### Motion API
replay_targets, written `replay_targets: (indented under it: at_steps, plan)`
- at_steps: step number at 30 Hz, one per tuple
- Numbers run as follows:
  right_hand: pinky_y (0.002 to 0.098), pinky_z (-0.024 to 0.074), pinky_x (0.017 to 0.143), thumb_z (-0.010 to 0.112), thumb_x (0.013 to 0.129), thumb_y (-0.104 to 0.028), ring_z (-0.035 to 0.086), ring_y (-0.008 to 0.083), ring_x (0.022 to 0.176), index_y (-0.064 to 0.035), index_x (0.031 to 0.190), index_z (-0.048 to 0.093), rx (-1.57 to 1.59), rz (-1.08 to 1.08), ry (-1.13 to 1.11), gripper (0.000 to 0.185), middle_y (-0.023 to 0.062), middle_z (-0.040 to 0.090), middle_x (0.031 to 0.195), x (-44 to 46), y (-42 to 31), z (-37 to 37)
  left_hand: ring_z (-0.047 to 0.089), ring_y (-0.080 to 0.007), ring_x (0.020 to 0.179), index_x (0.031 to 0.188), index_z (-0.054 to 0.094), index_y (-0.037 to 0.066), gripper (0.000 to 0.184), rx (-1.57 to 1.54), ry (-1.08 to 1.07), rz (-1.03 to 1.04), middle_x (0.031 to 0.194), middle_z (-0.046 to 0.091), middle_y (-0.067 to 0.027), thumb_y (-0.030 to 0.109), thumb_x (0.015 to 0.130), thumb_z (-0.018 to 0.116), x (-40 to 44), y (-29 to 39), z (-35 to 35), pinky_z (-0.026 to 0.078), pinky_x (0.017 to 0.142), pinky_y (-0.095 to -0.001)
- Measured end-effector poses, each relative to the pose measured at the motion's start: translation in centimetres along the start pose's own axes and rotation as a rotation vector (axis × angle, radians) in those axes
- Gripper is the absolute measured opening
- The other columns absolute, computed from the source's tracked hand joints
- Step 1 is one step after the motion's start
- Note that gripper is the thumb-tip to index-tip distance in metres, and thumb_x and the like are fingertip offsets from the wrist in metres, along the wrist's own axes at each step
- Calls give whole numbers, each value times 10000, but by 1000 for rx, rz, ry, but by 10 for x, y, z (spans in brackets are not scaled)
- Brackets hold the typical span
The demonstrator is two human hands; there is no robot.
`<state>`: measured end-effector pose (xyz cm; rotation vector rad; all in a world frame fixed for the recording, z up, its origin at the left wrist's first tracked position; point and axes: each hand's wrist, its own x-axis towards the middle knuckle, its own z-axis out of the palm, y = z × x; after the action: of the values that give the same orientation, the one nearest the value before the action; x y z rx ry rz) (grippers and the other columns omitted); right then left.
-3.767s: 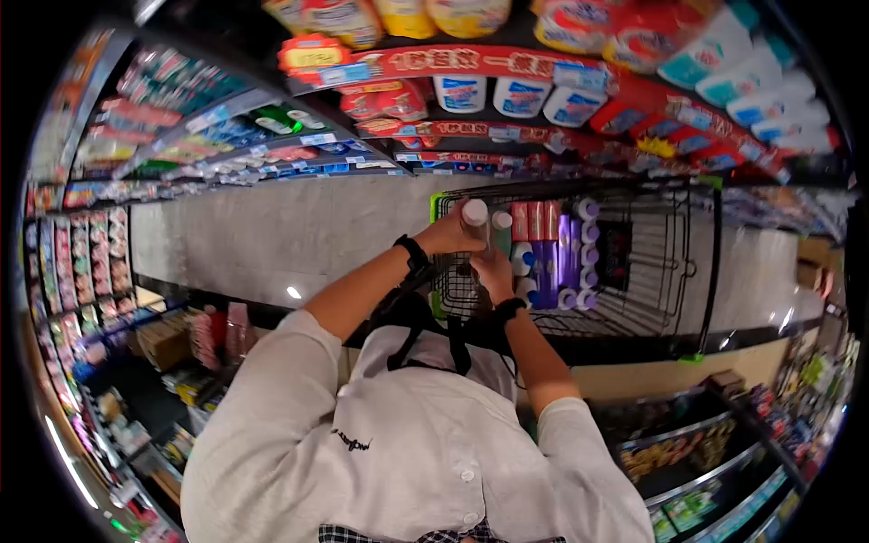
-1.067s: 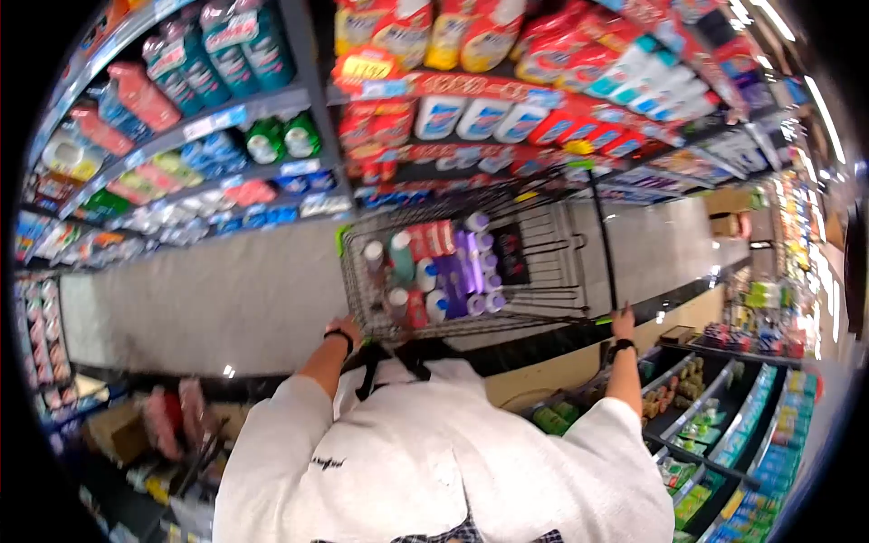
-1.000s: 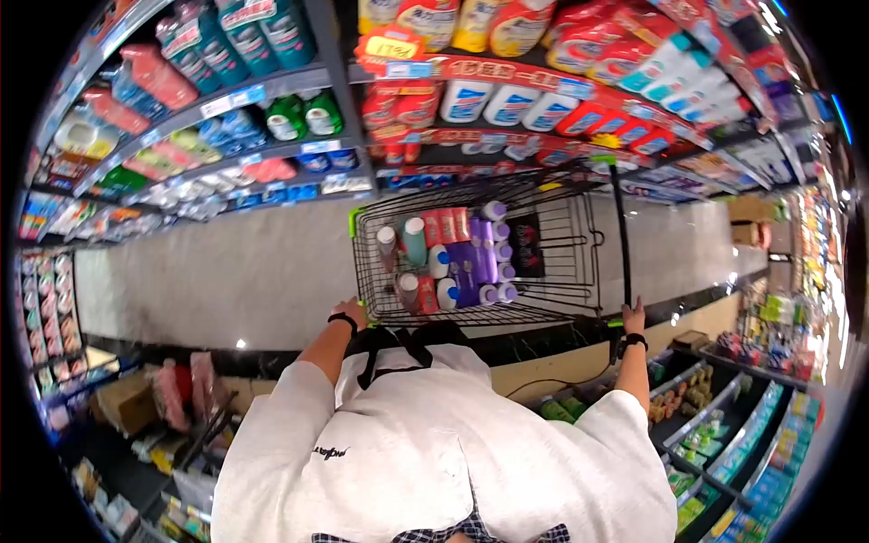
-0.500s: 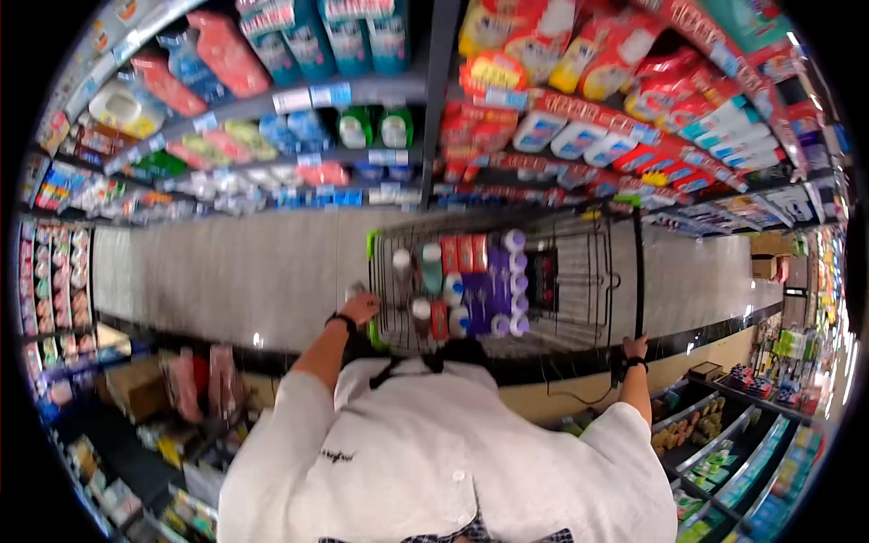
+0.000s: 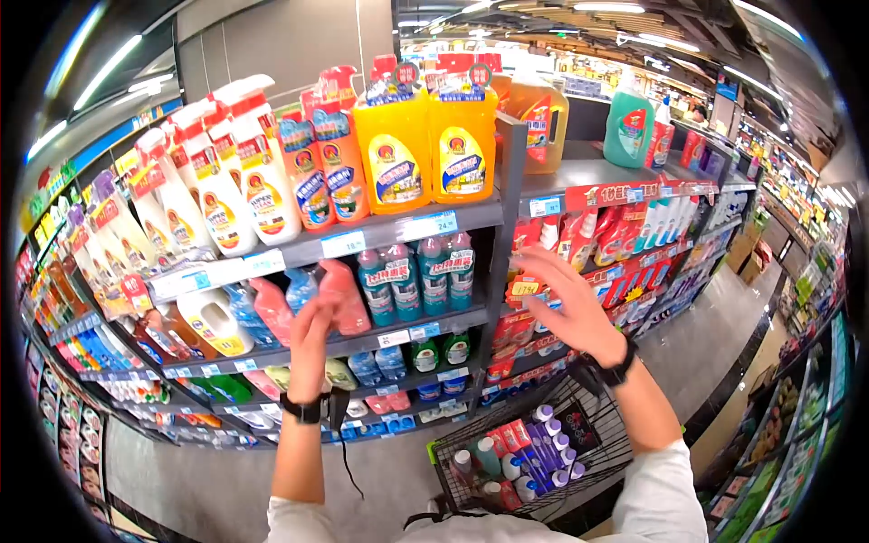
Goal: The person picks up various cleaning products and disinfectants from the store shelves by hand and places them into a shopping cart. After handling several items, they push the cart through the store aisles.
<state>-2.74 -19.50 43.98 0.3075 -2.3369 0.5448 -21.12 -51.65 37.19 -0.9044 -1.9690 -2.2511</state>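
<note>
My left hand (image 5: 310,328) is raised at the middle shelf, its fingers stretched upward with nothing visible in them. It overlaps a pink bottle (image 5: 344,297), but I cannot tell whether it touches it. Another pink bottle (image 5: 272,310) stands just to its left. My right hand (image 5: 570,303) is lifted in front of the red packages (image 5: 593,237) at the right, fingers apart and holding nothing. Below it stands a black wire shopping cart (image 5: 593,452), loaded with a pack of purple bottles (image 5: 541,459), red boxes (image 5: 514,436) and other bottles.
Large yellow bottles (image 5: 392,149) and white spray bottles (image 5: 222,204) line the top shelf. Teal bottles (image 5: 389,288) stand below them, beside a dark shelf post (image 5: 509,208). A green bottle (image 5: 628,127) stands at the upper right. The grey floor (image 5: 208,471) runs along the shelves.
My view has tilted up from the cart to the shelves. Both hands have left the cart's ends, where they were low, and are now raised in front of the shelves.
</note>
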Motion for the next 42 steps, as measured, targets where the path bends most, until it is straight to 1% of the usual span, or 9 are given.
replay_targets:
  at_steps: [9, 12, 14, 21, 28, 31, 34, 36, 42]
  plan:
    - [363, 385, 997, 595, 797, -115, 475, 314, 1183, -31, 1276, 455, -21, 3, 455, 506, 173, 490, 1263, 172, 39, 31, 576, -131, 1023, 1184, 568, 5, 314, -13, -282, 235, 1126, 614, -52, 155, 911, 533, 122, 69, 77, 459, 837, -251]
    - [393, 368, 1016, 611, 768, -152, 453, 352, 1193, -15, 1285, 429, -4, 46, 488, 565, 212, 485, 1258, 205, 47, 28, 560, -197, 1109, 1232, 530, -9, 396, 1, -345, 249, 1200, 588, -123, 134, 864, 561, 154, 48, 105, 442, 911, -285]
    - [398, 355, 1027, 601, 783, -163, 434, 358, 1212, -1, 1310, 396, -40, 126, 570, 587, 234, 473, 1269, 227, 62, 25, 490, -282, 1215, 1292, 471, -30, 483, 138, -256, 544, 1284, 520, -206, 157, 851, 533, 172, 35, 122, 376, 1009, -325]
    - [416, 408, 978, 699, 724, -347, 503, 401, 1158, 35, 1370, 314, -7, 227, 507, 844, 275, 516, 1224, 253, 108, 35, 376, -268, 1309, 1422, 255, -51, 626, 156, -288, 260, 1412, 385, -221, 157, 871, 467, 207, 14, 158, 290, 1053, -280]
    - [358, 458, 922, 791, 619, -511, 560, 320, 1116, 65, 1276, 428, -17, 382, 397, 947, 259, 558, 1179, 236, 72, 3, 384, -306, 1309, 1389, 296, -73, 609, 28, -230, 299, 1384, 409, -244, 167, 875, 520, 198, 8, 161, 290, 1070, -312]
    - [337, 472, 894, 833, 585, -468, 605, 290, 1043, 23, 1102, 560, 68, 252, 300, 764, 211, 607, 1113, 224, 64, -4, 396, -290, 1307, 1374, 333, -53, 581, -120, -263, 389, 1367, 425, -239, 127, 868, 553, 210, -25, 164, 346, 1038, -331]
    - [310, 458, 892, 831, 635, -397, 606, 212, 1030, 17, 1192, 514, -112, 60, 83, 762, 146, 625, 1123, 213, 31, -20, 429, -301, 1285, 1374, 328, -48, 601, -102, -208, 475, 1357, 439, -229, 114, 860, 592, 194, -22, 162, 399, 994, -324]
    - [335, 481, 867, 819, 625, -450, 636, 246, 981, -19, 1133, 569, -103, -19, 158, 712, 118, 660, 1036, 206, 32, -13, 354, -260, 1333, 1411, 249, -58, 647, -13, -218, 441, 1418, 364, -216, 90, 883, 591, 170, 10, 151, 338, 1049, -318]
    - [328, 523, 735, 803, 623, -519, 671, 246, 810, -45, 1121, 599, -277, -175, 323, 717, 126, 683, 913, 177, -32, -38, 570, -247, 1098, 1329, 362, -69, 725, 122, -44, 842, 1195, 564, -181, 222, 783, 740, 153, 43, 146, 475, 892, -304]
